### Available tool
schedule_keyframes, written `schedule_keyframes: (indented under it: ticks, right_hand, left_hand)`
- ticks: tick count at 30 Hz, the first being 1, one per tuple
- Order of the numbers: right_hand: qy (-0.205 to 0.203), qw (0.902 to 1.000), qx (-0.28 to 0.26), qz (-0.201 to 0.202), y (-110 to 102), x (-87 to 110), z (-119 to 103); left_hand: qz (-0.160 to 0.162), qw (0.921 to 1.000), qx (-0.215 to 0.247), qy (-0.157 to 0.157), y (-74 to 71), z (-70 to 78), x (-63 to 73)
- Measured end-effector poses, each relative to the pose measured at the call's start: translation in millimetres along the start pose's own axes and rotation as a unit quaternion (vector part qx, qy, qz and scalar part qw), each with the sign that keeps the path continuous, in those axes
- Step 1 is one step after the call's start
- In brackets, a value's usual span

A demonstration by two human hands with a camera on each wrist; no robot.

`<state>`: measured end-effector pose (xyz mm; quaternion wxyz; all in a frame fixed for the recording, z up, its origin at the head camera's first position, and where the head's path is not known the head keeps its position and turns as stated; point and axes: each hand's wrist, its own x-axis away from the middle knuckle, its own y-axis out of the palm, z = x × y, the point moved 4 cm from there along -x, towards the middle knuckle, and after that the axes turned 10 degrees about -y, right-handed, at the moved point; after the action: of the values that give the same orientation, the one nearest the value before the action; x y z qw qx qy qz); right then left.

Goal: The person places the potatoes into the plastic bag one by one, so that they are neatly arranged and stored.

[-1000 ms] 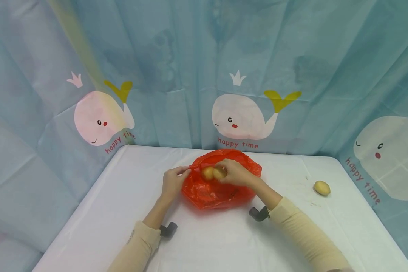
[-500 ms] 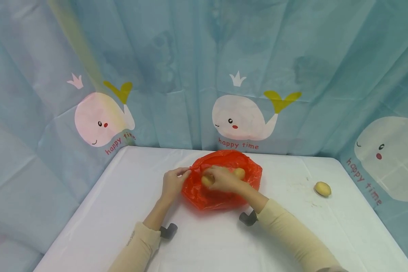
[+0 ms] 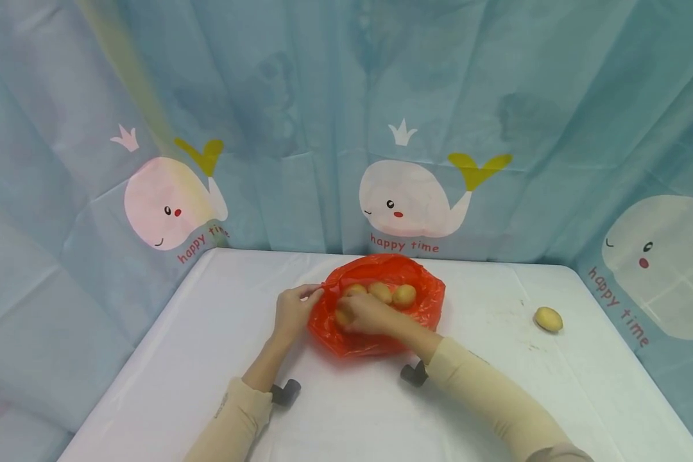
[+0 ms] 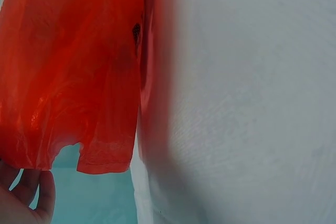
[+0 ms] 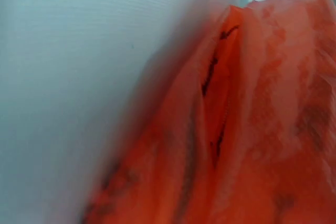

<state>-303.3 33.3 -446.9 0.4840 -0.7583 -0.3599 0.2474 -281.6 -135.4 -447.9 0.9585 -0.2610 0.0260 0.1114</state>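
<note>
A thin red plastic bag (image 3: pixel 375 337) lies on the table with its mouth spread wide. My left hand (image 3: pixel 291 313) pinches the left edge of the bag's mouth; in the left wrist view the left hand's fingers (image 4: pixel 46 192) meet the edge of the bag (image 4: pixel 89 77). Inside, at the left, my right hand (image 3: pixel 369 314) has its fingers curled on a potato (image 3: pixel 343 319), which it partly hides. Several other potatoes (image 3: pixel 404 296) sit in the bag beyond that hand. Only the bag (image 5: pixel 252 129) fills the right wrist view, without the hand.
A single potato (image 3: pixel 548 319) lies on the white table (image 3: pixel 485 398) to the right, near small brown dirt marks. A blue curtain (image 3: pixel 300 192) printed with whales hangs behind and beside the table.
My right hand has moved left and toward me inside the bag, letting go of one potato, and now holds another. More potatoes show. The left hand stays at the bag's edge.
</note>
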Motion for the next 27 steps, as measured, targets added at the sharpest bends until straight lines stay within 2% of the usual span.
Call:
schedule_keyframes:
  ticks: [3, 12, 22, 27]
  right_hand:
    - [-0.007, 0.9999, 0.010, -0.002, 2.8, -2.4, 0.1]
    - [0.004, 0.9997, 0.020, -0.014, 7.1, -3.7, 0.9]
    - [0.006, 0.9996, 0.017, -0.022, 10.4, -1.9, 2.1]
    - [0.001, 0.9998, 0.010, -0.016, 10.5, -1.2, 3.7]
  left_hand:
    - [0.002, 1.0000, 0.001, 0.000, -0.8, 1.2, -0.7]
    - [0.005, 0.9999, 0.007, 0.011, -2.8, 4.2, -1.9]
    - [-0.003, 1.0000, 0.002, -0.007, -0.2, -0.8, -1.8]
    - [-0.002, 1.0000, 0.001, -0.004, 0.8, -3.0, -2.4]
